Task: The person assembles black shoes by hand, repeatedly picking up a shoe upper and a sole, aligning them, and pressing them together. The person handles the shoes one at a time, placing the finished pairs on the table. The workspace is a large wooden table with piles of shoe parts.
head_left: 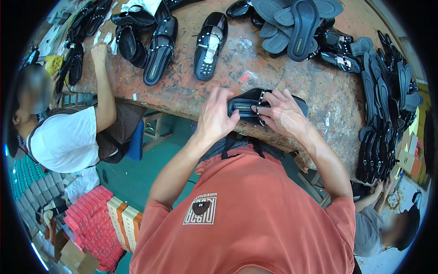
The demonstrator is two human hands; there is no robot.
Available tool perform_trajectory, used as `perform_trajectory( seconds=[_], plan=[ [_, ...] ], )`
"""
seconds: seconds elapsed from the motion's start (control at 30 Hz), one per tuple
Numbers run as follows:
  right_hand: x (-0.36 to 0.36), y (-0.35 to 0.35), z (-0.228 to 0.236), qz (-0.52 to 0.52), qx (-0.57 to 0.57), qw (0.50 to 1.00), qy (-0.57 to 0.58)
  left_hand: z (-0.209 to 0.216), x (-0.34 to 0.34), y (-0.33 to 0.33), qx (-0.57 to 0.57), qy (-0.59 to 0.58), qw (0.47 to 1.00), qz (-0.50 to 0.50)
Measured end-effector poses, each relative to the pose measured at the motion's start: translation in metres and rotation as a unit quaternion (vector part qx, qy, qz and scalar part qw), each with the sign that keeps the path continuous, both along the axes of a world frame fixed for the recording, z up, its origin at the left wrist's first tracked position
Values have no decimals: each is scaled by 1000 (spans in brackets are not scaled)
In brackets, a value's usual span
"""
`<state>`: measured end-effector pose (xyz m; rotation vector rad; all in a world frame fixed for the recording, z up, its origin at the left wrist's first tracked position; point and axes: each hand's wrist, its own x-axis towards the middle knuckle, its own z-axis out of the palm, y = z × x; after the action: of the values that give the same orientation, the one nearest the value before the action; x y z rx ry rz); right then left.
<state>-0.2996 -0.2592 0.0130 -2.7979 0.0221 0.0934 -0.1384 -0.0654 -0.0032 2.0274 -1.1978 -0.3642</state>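
A black sandal (pixel 248 101) with a studded strap lies on the near edge of the worn brown worktable (pixel 292 77). My left hand (pixel 214 116) grips its heel end from the left. My right hand (pixel 280 114) lies over the strap and toe end, fingers pressing on the strap. Both forearms reach up from my orange shirt.
More black studded sandals (pixel 159 50) lie across the far table. A heap of grey insoles (pixel 292 23) sits at the back, and stacked soles (pixel 388 96) line the right edge. A person in a white shirt (pixel 68 137) sits at left; another person (pixel 388 223) crouches at lower right. Red boxes (pixel 91 223) stand on the floor.
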Motion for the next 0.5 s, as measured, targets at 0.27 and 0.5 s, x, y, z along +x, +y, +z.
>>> perform_trajectory(
  seconds=[0.27, 0.5],
  plan=[
    [-81, -33, 21, -467, 526, 710, 20, -22, 16, 5, 49, -90, 922, -374],
    [-28, 43, 8, -341, -2, 939, 45, -8, 4, -12, 126, -198, 901, -366]
  ],
)
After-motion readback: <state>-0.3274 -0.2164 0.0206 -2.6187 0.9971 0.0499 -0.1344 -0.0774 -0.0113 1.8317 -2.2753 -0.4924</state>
